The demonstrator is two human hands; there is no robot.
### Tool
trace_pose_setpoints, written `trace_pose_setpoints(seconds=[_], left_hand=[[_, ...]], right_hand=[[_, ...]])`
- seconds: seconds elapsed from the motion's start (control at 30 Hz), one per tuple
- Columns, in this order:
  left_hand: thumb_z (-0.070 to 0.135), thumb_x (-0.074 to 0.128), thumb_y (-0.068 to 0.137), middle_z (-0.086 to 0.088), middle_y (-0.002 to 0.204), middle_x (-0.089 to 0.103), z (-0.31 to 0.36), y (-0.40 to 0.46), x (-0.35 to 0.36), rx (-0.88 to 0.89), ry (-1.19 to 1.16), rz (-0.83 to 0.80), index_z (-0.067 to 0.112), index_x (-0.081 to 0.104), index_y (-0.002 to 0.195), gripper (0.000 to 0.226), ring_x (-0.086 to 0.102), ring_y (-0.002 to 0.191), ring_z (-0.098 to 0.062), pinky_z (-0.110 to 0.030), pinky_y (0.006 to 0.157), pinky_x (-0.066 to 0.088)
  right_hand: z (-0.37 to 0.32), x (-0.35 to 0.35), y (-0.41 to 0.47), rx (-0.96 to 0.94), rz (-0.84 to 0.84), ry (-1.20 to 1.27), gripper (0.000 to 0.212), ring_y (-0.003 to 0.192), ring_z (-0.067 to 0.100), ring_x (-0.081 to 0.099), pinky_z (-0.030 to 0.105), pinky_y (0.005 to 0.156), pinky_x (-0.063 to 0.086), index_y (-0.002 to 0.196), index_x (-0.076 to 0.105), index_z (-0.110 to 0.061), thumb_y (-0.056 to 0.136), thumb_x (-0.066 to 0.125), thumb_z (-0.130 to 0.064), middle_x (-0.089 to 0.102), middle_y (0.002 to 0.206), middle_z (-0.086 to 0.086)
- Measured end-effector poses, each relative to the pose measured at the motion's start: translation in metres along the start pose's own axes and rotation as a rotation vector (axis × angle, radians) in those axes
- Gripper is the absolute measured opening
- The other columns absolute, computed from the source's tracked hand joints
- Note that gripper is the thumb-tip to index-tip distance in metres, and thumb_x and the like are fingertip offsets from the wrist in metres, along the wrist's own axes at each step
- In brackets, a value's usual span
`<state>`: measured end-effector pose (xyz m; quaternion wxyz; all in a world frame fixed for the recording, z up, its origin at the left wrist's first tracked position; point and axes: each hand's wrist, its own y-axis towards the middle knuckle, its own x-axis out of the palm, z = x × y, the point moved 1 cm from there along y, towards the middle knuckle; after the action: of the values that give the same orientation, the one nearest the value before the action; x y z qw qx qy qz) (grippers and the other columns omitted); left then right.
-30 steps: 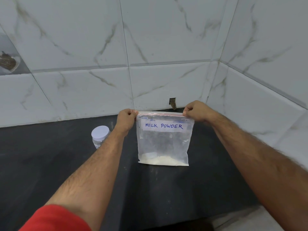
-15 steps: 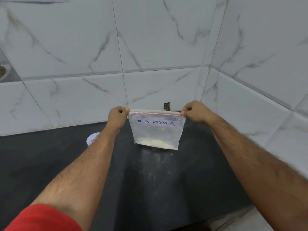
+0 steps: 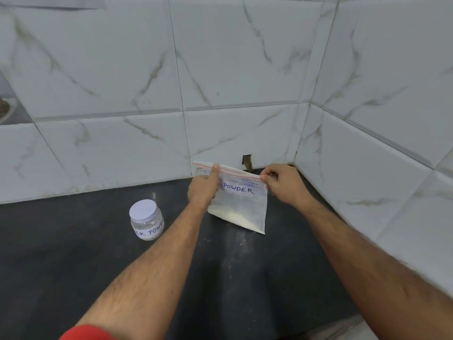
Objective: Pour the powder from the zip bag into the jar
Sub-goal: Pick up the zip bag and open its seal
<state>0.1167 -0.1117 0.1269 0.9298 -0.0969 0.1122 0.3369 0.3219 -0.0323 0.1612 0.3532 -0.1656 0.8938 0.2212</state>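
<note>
A clear zip bag [image 3: 241, 208] labelled "POWDER" in blue ink holds white powder at its bottom and rests on the black counter near the wall corner. My left hand [image 3: 204, 190] pinches the bag's red zip strip near its middle and covers the label's left part. My right hand [image 3: 284, 184] pinches the strip's right end. The strip looks parted between my hands. A small clear jar [image 3: 147, 220] with a white lid on and a "MILK POWDER" label stands upright on the counter, left of my left forearm.
The black counter [image 3: 98, 253] runs to white marble tile walls at the back and right, which meet in a corner [image 3: 294, 160]. A small dark notch [image 3: 247, 160] sits in the back wall behind the bag. White specks dot the counter [image 3: 242, 244] in front of the bag.
My left hand has slid from the bag's left corner toward the middle of the zip strip. The bag has tilted and its top has parted. The jar now shows fully.
</note>
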Motion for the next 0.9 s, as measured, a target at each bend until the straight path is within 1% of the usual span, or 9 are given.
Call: trace_pose_setpoints(seconds=[0.1,0.23,0.3,0.4,0.5,0.67,0.73,0.83,0.9], left_hand=[[0.069,0.049,0.087,0.000,0.061,0.061,0.008,-0.002,0.007,-0.049,0.003,-0.062,0.010,0.069,0.066,0.066,0.044,0.048,-0.014,-0.021,0.046,0.032],[0.031,0.056,0.092,-0.001,0.065,0.060,0.011,0.000,0.009,-0.061,-0.076,-0.161,0.010,0.062,0.066,0.034,0.038,0.047,-0.011,-0.020,0.038,0.026],[0.020,0.053,0.089,-0.003,0.066,0.060,0.011,-0.001,0.009,-0.041,-0.057,-0.176,0.011,0.058,0.064,0.027,0.038,0.047,-0.012,-0.020,0.038,0.024],[0.017,0.052,0.086,-0.005,0.067,0.062,0.011,-0.003,0.008,0.004,-0.010,-0.162,0.012,0.055,0.062,0.024,0.038,0.047,-0.013,-0.021,0.040,0.025],[0.017,0.055,0.086,-0.009,0.069,0.066,0.015,-0.006,0.007,0.042,0.003,-0.192,0.012,0.053,0.065,0.022,0.037,0.044,-0.012,-0.021,0.039,0.024],[0.017,0.056,0.088,-0.008,0.070,0.066,0.018,-0.009,-0.003,0.060,0.021,-0.221,0.014,0.049,0.066,0.024,0.040,0.047,-0.012,-0.021,0.040,0.026],[0.019,0.056,0.090,-0.006,0.071,0.065,0.019,-0.010,-0.007,0.065,0.053,-0.231,0.015,0.048,0.067,0.025,0.041,0.048,-0.012,-0.021,0.039,0.027],[0.021,0.056,0.091,-0.005,0.072,0.065,0.020,-0.012,-0.010,0.087,0.119,-0.269,0.014,0.047,0.069,0.025,0.043,0.048,-0.011,-0.019,0.039,0.028],[0.023,0.056,0.088,-0.004,0.070,0.066,0.021,-0.012,-0.012,0.114,0.204,-0.262,0.014,0.050,0.065,0.026,0.047,0.052,-0.015,-0.020,0.042,0.031]], right_hand=[[-0.001,0.000,-0.007,-0.029,0.006,-0.017,0.010,0.058,0.002,0.052,0.021,0.062,0.038,0.083,0.073,-0.014,0.089,0.065,-0.013,0.059,0.064,-0.016],[0.001,-0.002,-0.010,-0.002,-0.003,0.001,0.009,0.064,0.003,0.055,0.023,0.064,0.041,0.076,0.071,-0.021,0.084,0.067,-0.020,0.066,0.071,-0.011],[0.002,-0.004,-0.007,0.040,-0.037,0.005,0.013,0.066,0.007,0.057,0.028,0.065,0.046,0.073,0.069,-0.025,0.082,0.068,-0.033,0.068,0.072,-0.007],[-0.010,-0.006,0.004,0.077,-0.072,-0.009,0.030,0.064,0.008,0.052,0.029,0.060,0.041,0.072,0.063,-0.024,0.085,0.066,-0.051,0.057,0.065,-0.010],[-0.035,0.001,0.018,0.058,-0.195,-0.107,0.033,0.070,0.008,0.057,0.028,0.061,0.042,0.080,0.065,-0.022,0.084,0.066,-0.055,0.062,0.075,-0.012],[-0.043,0.020,0.037,0.103,-0.414,-0.260,0.012,0.071,0.018,0.060,0.029,0.060,0.047,0.085,0.070,-0.012,0.081,0.065,-0.022,0.072,0.088,0.005],[-0.047,0.022,0.040,0.110,-0.451,-0.277,0.010,0.068,0.019,0.058,0.027,0.056,0.046,0.084,0.067,-0.011,0.081,0.066,-0.020,0.067,0.081,0.004],[-0.058,0.028,0.041,0.088,-0.458,-0.342,0.016,0.059,0.021,0.052,0.026,0.051,0.043,0.069,0.054,-0.015,0.079,0.067,-0.017,0.056,0.067,0.002],[-0.062,0.029,0.041,0.102,-0.428,-0.427,0.009,0.056,0.022,0.053,0.029,0.053,0.046,0.070,0.057,-0.012,0.077,0.062,-0.009,0.056,0.063,0.003]])
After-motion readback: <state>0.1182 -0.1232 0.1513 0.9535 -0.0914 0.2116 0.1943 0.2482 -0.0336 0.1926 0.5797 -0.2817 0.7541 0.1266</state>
